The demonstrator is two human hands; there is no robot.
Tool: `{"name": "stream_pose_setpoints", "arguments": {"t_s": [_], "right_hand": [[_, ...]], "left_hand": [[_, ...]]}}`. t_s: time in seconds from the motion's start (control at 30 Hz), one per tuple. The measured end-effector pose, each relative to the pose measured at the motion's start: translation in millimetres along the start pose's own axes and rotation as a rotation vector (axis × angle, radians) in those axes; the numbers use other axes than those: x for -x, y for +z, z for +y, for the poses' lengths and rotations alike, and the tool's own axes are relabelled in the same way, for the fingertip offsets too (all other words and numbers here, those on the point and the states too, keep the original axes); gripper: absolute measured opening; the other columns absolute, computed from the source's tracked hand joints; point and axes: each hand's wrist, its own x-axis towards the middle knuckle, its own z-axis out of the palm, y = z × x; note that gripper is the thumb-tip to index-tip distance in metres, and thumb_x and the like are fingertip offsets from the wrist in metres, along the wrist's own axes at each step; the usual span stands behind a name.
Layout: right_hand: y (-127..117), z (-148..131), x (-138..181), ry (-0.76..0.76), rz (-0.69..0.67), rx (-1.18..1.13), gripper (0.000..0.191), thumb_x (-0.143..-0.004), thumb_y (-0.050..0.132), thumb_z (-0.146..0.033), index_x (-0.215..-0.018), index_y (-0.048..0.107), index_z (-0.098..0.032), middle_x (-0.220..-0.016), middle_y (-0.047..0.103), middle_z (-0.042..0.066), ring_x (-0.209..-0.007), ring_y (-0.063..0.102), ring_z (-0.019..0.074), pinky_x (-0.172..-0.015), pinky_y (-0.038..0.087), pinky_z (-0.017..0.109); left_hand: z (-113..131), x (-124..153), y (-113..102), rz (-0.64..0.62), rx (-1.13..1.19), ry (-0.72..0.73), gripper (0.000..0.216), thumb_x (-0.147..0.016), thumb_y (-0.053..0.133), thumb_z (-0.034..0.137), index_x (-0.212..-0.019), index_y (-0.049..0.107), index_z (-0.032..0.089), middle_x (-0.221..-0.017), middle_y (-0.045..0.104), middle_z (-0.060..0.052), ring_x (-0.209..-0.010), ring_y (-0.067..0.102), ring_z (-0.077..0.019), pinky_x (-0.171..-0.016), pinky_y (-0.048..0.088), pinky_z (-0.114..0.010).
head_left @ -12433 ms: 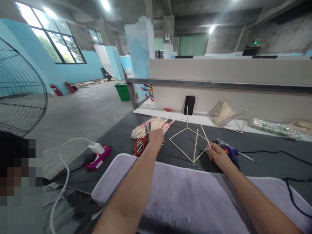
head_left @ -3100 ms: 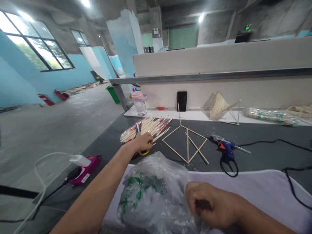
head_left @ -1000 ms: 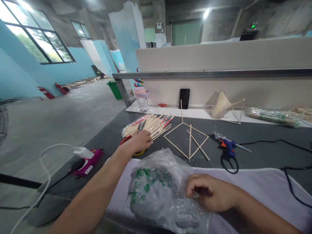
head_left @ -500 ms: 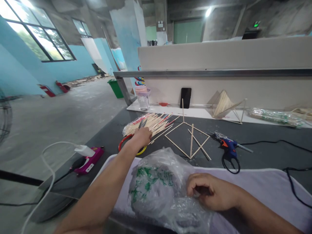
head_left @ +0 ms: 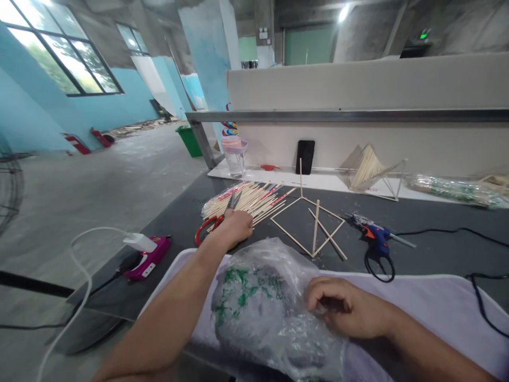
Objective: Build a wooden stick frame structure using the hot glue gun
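Note:
My left hand (head_left: 238, 227) lies over the scissors (head_left: 234, 200) and the near end of a pile of thin wooden sticks (head_left: 254, 204). Its fingers are curled closed; what they grip is hidden. The red scissor handle shows left of the hand. My right hand (head_left: 345, 307) is curled at the right side of a clear plastic bag (head_left: 262, 313) with green print, its fingertips closed on the film. Beyond the bag, a square frame of glued sticks (head_left: 292, 237) lies on the dark table, with one stick upright at its far corner and another rising at the near corner.
A blue glue gun (head_left: 377, 241) with a black cord lies to the right. A pink power strip (head_left: 149, 260) with a white plug sits at the left edge. Along the back stand a cup (head_left: 235, 159), a phone (head_left: 305, 157), a stick model (head_left: 369, 170) and bagged sticks (head_left: 453, 190).
My left hand has shifted slightly right and toward me, now covering the yellow scissor handle that showed before. My right hand stays at the bag.

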Motion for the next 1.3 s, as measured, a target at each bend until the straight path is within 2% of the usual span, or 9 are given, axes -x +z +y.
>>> {"name": "stream_pose_setpoints", "arguments": {"t_s": [0.1, 0.27, 0.47, 0.7, 0.87, 0.97, 1.07, 1.17, 1.3], "right_hand": [[-2, 2, 1, -0.036, 0.093, -0.057, 0.025, -0.07, 0.054, -0.006, -0.092, 0.059, -0.018, -0.096, 0.055, 0.005, -0.088, 0.053, 0.0148, -0.076, 0.041, 0.024], [-1, 3, 1, -0.079, 0.242, -0.067, 0.013, -0.081, 0.053, -0.017, -0.093, 0.057, -0.019, -0.096, 0.055, 0.007, -0.09, 0.053, 0.0151, -0.078, 0.041, 0.025], [-2, 6, 0, -0.112, 0.315, 0.018, 0.011, -0.084, 0.051, -0.023, -0.091, 0.059, -0.019, -0.098, 0.055, 0.008, -0.093, 0.053, 0.0167, -0.082, 0.041, 0.028], [-5, 11, 4, -0.153, 0.378, 0.118, 0.015, -0.082, 0.05, -0.016, -0.093, 0.059, -0.021, -0.102, 0.054, 0.007, -0.098, 0.052, 0.017, -0.085, 0.04, 0.027], [-4, 13, 5, -0.148, 0.385, 0.157, 0.022, -0.078, 0.048, -0.009, -0.093, 0.06, -0.022, -0.105, 0.054, 0.007, -0.098, 0.052, 0.0169, -0.083, 0.042, 0.027], [-4, 14, 4, -0.139, 0.404, 0.171, 0.022, -0.078, 0.049, -0.011, -0.093, 0.06, -0.022, -0.107, 0.054, 0.007, -0.099, 0.052, 0.0178, -0.083, 0.043, 0.028], [-3, 14, 2, -0.117, 0.41, 0.143, 0.018, -0.08, 0.05, -0.015, -0.093, 0.061, -0.021, -0.108, 0.054, 0.008, -0.1, 0.052, 0.0184, -0.082, 0.044, 0.029], [-2, 13, 0, -0.088, 0.402, 0.083, 0.014, -0.082, 0.051, -0.021, -0.091, 0.062, -0.02, -0.107, 0.054, 0.009, -0.099, 0.053, 0.018, -0.081, 0.044, 0.028], [-1, 14, -3, -0.072, 0.427, 0.028, 0.013, -0.083, 0.051, -0.025, -0.09, 0.062, -0.019, -0.106, 0.054, 0.009, -0.099, 0.053, 0.0182, -0.084, 0.044, 0.029]], "left_hand": [[-5, 22, -23, 0.1, 0.234, 0.027, 0.016, -0.069, 0.053, 0.026, -0.074, 0.066, 0.018, -0.077, 0.067, -0.003, -0.072, 0.057, -0.0153, -0.066, 0.039, -0.024], [25, 83, -57, 0.177, 0.49, 0.443, 0.015, -0.076, 0.051, 0.026, -0.075, 0.064, 0.018, -0.078, 0.064, -0.002, -0.077, 0.054, -0.0124, -0.079, 0.039, -0.025], [69, 108, -35, 0.13, 0.428, 0.547, 0.007, -0.075, 0.058, 0.022, -0.075, 0.065, 0.02, -0.079, 0.062, -0.001, -0.084, 0.053, -0.0133, -0.09, 0.031, -0.029], [37, 105, -38, 0.127, 0.513, 0.452, 0.018, -0.079, 0.053, 0.027, -0.089, 0.066, 0.021, -0.091, 0.064, -0.003, -0.09, 0.054, -0.0148, -0.088, 0.036, -0.028], [-4, 109, -22, 0.15, 0.487, 0.06, 0.023, -0.079, 0.045, 0.026, -0.088, 0.066, 0.019, -0.09, 0.065, -0.003, -0.084, 0.055, -0.0156, -0.078, 0.041, -0.026], [-21, 112, -4, 0.048, 0.402, -0.048, 0.022, -0.075, 0.046, 0.023, -0.08, 0.066, 0.019, -0.085, 0.065, -0.003, -0.08, 0.056, -0.0167, -0.073, 0.04, -0.026], [-18, 117, 7, -0.096, 0.432, -0.058, 0.019, -0.069, 0.047, 0.021, -0.074, 0.066, 0.019, -0.079, 0.063, -0.001, -0.074, 0.055, -0.016, -0.066, 0.039, -0.024], [-6, 124, 10, -0.115, 0.66, -0.041, 0.016, -0.067, 0.05, 0.025, -0.069, 0.064, 0.017, -0.074, 0.061, -0.001, -0.07, 0.053, -0.0158, -0.062, 0.039, -0.024], [10, 132, 12, -0.169, 1.208, -0.06, 0.019, -0.067, 0.058, 0.033, -0.069, 0.064, 0.015, -0.069, 0.062, -0.003, -0.066, 0.054, -0.0163, -0.062, 0.043, -0.026]]}}
